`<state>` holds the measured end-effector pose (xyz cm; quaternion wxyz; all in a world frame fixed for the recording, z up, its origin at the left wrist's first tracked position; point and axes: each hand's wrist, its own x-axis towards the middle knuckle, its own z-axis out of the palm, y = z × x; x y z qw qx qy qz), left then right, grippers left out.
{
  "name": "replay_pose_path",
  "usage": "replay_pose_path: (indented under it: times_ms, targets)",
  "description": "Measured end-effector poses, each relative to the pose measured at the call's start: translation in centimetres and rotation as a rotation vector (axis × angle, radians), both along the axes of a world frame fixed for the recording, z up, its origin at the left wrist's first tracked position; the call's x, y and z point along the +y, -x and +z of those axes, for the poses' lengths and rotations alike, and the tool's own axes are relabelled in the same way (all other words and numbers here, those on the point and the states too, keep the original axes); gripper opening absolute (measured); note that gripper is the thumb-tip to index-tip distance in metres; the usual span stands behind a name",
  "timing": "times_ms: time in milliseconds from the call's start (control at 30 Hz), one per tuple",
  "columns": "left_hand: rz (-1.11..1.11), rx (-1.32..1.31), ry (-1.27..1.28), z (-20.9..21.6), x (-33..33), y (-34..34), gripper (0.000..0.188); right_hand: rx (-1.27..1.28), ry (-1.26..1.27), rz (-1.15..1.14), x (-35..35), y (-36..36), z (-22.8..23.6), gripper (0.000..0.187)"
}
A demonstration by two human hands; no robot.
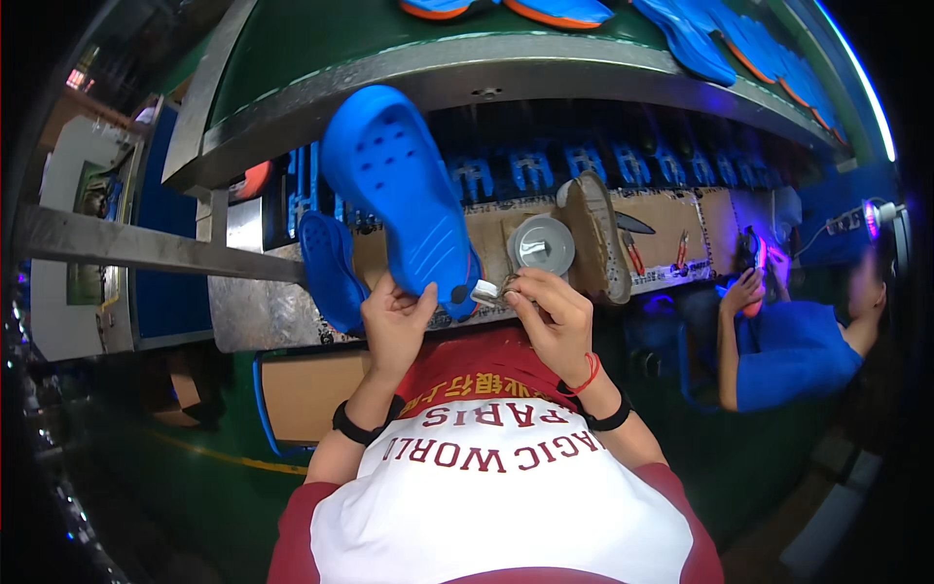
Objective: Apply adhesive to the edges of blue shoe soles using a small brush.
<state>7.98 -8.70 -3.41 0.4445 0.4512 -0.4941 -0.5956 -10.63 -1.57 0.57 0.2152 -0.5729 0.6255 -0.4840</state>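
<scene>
My left hand (397,319) pinches a long blue shoe sole (413,204) near its lower end, thumb on top. The sole is tilted up, with several small holes at the wide end and a dark round spot at the end near me. My right hand (555,316) is closed, thumb and fingers together, on a small tool with a pale flat head (484,292). That head is close to the sole's near end; I cannot tell whether they touch. A second blue sole (331,273) lies left of the held one. Beyond my right hand is a round white bowl (542,245).
A tan shoe sole (595,238) stands right of the bowl. Farther right on the cardboard-covered bench (671,219) lie a dark blade and red-handled pliers (634,255). Above runs a metal-edged green shelf (467,73) with blue soles. A person in blue (793,355) works at right.
</scene>
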Motion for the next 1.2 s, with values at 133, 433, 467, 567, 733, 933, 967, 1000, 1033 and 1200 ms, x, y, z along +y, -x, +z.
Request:
replay_pose_path:
  times_ms: [133,433,467,567,733,933,967,1000,1033,1200]
  targets:
    - [-0.009,-0.09,0.043,1.1,0.4,0.6,0.038,0.201,0.105,0.004,-1.1,-0.8,0.0,0.013]
    - [0.026,-0.19,0.298,0.7,0.5,0.5,0.041,0.235,0.045,0.033,-1.3,-1.8,0.4,0.013]
    - [0.029,-0.183,0.293,0.8,0.4,0.5,0.042,0.167,0.024,0.037,-1.3,-1.8,0.4,0.012]
    - [0.033,-0.181,0.289,0.8,0.3,0.4,0.042,0.105,0.029,0.006,-1.6,-1.8,0.3,0.011]
    - [0.026,-0.18,0.3,1.0,0.3,0.5,0.043,0.224,0.065,-0.001,-1.8,-1.6,-0.2,0.01]
    - [0.037,-0.196,0.312,0.8,0.6,0.5,0.045,0.326,0.1,-0.043,-1.8,-1.3,-0.2,0.01]
    - [0.032,-0.192,0.307,0.8,0.6,0.6,0.045,0.327,0.095,-0.049,-1.7,-1.2,-0.2,0.011]
    - [0.027,-0.189,0.301,0.9,0.6,0.6,0.045,0.324,0.094,-0.046,-1.7,-1.2,-0.2,0.011]
    - [0.03,-0.192,0.3,1.0,0.7,0.5,0.045,0.31,0.088,-0.051,-1.7,-1.1,-0.1,0.011]
    - [0.011,-0.155,0.277,1.1,0.7,0.5,0.044,0.278,0.101,-0.056,-1.6,-1.4,0.1,0.012]
